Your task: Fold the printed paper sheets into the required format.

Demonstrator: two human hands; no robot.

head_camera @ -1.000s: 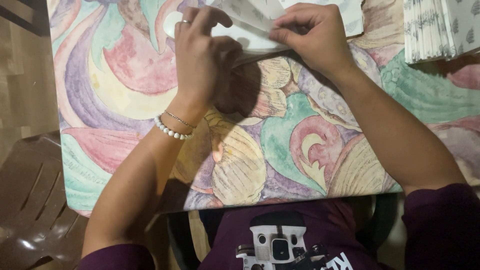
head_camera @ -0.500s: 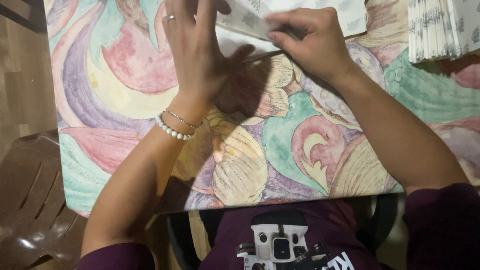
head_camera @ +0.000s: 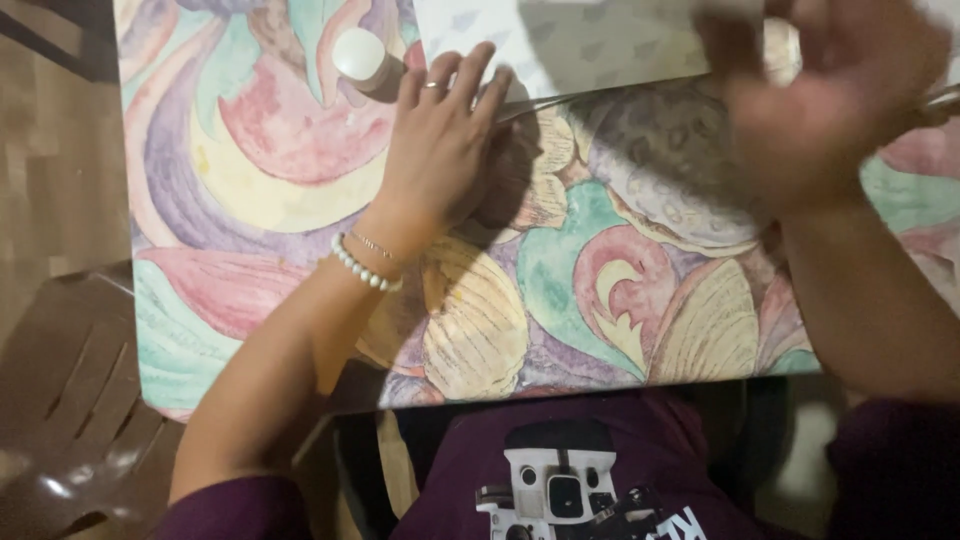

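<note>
Head view: left hand (head_camera: pixel 440 150) flat, fingers spread, pinning pale patterned paper (head_camera: pixel 570 45) at counter's far edge; right hand (head_camera: pixel 820 100) raised, blurred, grip state cannot tell. Risk: sheet may slip w/ only one edge pinned. Counter (head_camera: pixel 300 200) w/ pastel swirl cloth; white round lid (head_camera: pixel 358 52) nearby; brown chair (head_camera: pixel 70 400) at left.

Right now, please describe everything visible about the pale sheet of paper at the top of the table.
The sheet of paper is pale, off-white, printed with small grey marks. It looks thin and lies flat on the colourful painted table, its upper part cut off by the picture edge. The fingertips of the left hand press on its lower left corner. The right hand, blurred, is raised in front of its right part; whether it touches the sheet cannot be told. A small round white object sits just left of it.
</note>
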